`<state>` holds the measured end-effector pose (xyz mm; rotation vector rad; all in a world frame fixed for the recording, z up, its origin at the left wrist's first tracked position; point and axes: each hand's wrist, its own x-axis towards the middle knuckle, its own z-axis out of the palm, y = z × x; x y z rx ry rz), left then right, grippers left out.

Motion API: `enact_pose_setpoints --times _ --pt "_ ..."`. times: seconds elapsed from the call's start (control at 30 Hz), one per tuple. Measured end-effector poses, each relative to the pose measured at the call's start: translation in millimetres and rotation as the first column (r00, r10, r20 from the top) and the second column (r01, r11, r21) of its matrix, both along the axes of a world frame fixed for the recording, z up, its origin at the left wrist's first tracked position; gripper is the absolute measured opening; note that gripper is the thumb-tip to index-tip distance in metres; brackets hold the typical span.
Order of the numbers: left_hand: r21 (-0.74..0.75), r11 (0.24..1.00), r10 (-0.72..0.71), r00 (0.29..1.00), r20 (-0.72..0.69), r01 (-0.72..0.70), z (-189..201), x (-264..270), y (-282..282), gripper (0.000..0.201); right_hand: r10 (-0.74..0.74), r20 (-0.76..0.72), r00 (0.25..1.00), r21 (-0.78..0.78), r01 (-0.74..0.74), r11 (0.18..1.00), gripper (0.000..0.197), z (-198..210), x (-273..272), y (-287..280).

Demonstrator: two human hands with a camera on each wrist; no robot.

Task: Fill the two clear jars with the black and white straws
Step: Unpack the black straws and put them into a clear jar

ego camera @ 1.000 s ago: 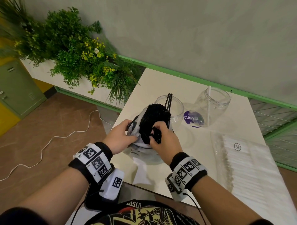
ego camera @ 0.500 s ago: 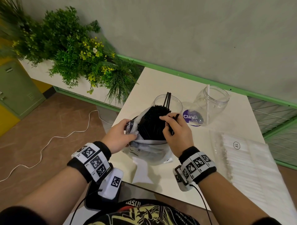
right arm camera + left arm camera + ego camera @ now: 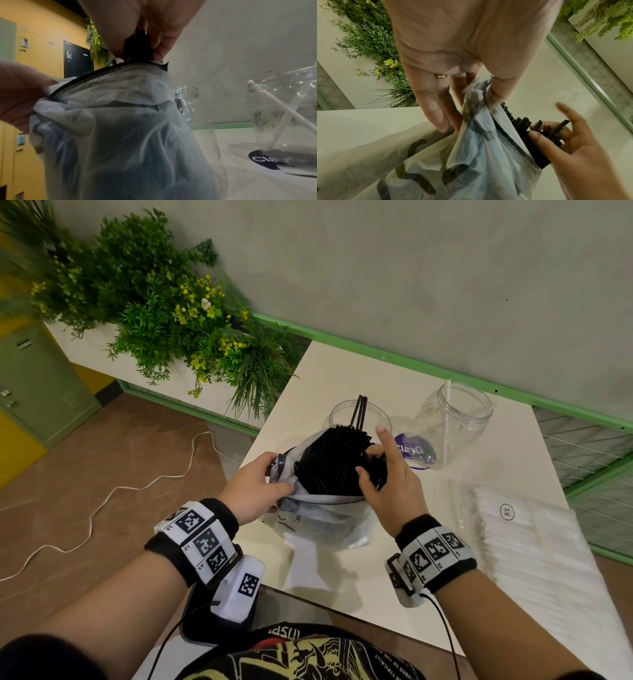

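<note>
A translucent plastic bag (image 3: 322, 515) stands on the white table (image 3: 376, 587), packed with black straws (image 3: 329, 460). My left hand (image 3: 260, 484) pinches the bag's left rim (image 3: 476, 94). My right hand (image 3: 387, 474) grips a small bunch of black straws (image 3: 544, 129) at the bag's right edge, index finger raised. Behind the bag stands a clear jar (image 3: 342, 414) with a few black straws (image 3: 359, 412) in it. A second clear jar (image 3: 455, 422) at the back right holds one white straw (image 3: 446, 419). The same white straw (image 3: 281, 108) shows in the right wrist view.
A flat pack of white straws (image 3: 534, 549) lies on the table's right side. A purple label (image 3: 412, 451) lies between the jars. Green plants (image 3: 164, 302) fill a planter to the left; a white cable (image 3: 102, 508) runs over the floor. A grey wall is behind.
My right hand has shifted from the middle of the straw bundle to its right edge and taken hold of a bunch there, index finger now lifted. The left hand keeps its hold on the bag.
</note>
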<state>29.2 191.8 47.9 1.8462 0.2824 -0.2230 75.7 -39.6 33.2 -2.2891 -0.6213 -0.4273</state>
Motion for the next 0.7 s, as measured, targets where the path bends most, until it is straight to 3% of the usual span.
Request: enact_pose_setpoints --times 0.17,0.3,0.43,0.53,0.7 --pt "-0.027 1.0 0.009 1.0 -0.007 -0.009 0 1 0 0.028 -0.13 0.107 0.986 0.192 0.108 0.976 0.04 9 7 2" --pt "-0.063 0.998 0.021 0.999 -0.024 -0.022 -1 0 0 0.029 -0.156 0.184 0.97 0.064 0.146 0.987 0.022 5 14 -1" --pt "-0.102 0.994 0.035 0.999 -0.036 -0.038 -2 0 0 0.03 -0.07 0.193 0.979 -0.005 0.072 0.997 0.027 2 12 -5" --pt "-0.125 0.991 0.031 0.999 -0.039 -0.036 -2 1 0 0.033 -0.018 0.158 0.987 -0.04 0.024 0.999 0.041 2 8 -8" --pt "-0.134 0.99 0.028 0.999 -0.044 -0.034 -2 2 0 0.029 0.027 0.184 0.983 -0.221 0.014 0.975 0.04 -11 17 -13"
